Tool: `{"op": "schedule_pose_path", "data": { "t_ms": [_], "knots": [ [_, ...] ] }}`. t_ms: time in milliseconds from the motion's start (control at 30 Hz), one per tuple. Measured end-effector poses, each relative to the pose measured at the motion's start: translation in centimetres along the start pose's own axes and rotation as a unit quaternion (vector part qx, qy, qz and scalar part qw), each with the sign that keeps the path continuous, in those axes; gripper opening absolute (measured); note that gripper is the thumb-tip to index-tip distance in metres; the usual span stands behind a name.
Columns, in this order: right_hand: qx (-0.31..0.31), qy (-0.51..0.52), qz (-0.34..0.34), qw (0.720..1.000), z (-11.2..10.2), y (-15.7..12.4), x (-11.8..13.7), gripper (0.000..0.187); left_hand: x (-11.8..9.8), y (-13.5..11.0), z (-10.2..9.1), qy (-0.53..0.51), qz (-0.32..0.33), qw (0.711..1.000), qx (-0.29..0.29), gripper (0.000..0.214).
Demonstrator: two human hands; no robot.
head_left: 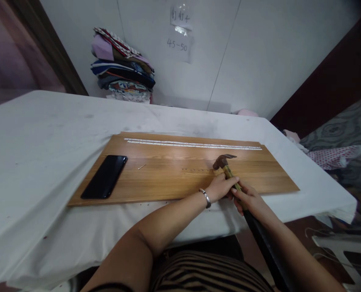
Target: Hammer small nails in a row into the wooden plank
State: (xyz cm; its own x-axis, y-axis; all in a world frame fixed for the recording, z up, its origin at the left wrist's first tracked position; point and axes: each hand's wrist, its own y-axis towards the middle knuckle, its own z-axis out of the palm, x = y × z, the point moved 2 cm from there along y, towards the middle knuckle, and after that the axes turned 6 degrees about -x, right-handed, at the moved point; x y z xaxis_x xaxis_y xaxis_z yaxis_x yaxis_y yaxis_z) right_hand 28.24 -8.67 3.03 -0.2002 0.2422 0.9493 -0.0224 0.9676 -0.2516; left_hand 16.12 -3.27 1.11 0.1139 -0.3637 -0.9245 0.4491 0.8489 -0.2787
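Observation:
A claw hammer [221, 162] with a rusty head is tilted over the wooden board [156, 184], its claw pointing right. My right hand [249, 198] is closed around its yellowish and black handle. My left hand [220, 187], with a metal bracelet at the wrist, is closed at the handle just below the head, the thumb lying across it. Some left fingertips are hidden, and I cannot see whether they also pinch something small. A row of small nails or marks [195, 170] runs along the board left of the hammer head. A loose nail [142, 166] lies farther left.
A black smartphone [104, 177] lies on the board's left end. Two white measuring strips [192, 144] run along its far side. The board rests on a white-covered table [61, 134]. Folded fabrics [124, 67] are stacked at the back wall; paper notes [177, 42] hang there.

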Motion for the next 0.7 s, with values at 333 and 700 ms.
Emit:
{"op": "schedule_pose_path", "data": {
  "t_ms": [333, 700],
  "knots": [
    [0.005, 0.000, -0.007, 1.000, 0.05, -0.11, 0.03, 0.036, 0.01, -0.11, -0.01, -0.003, -0.007, 1.000, -0.005, 0.028],
    [0.002, -0.002, -0.003, 1.000, 0.05, -0.12, 0.06, 0.039, 0.59, 0.32, -0.06, -0.005, 0.005, 1.000, -0.002, 0.029]
  ]
}}
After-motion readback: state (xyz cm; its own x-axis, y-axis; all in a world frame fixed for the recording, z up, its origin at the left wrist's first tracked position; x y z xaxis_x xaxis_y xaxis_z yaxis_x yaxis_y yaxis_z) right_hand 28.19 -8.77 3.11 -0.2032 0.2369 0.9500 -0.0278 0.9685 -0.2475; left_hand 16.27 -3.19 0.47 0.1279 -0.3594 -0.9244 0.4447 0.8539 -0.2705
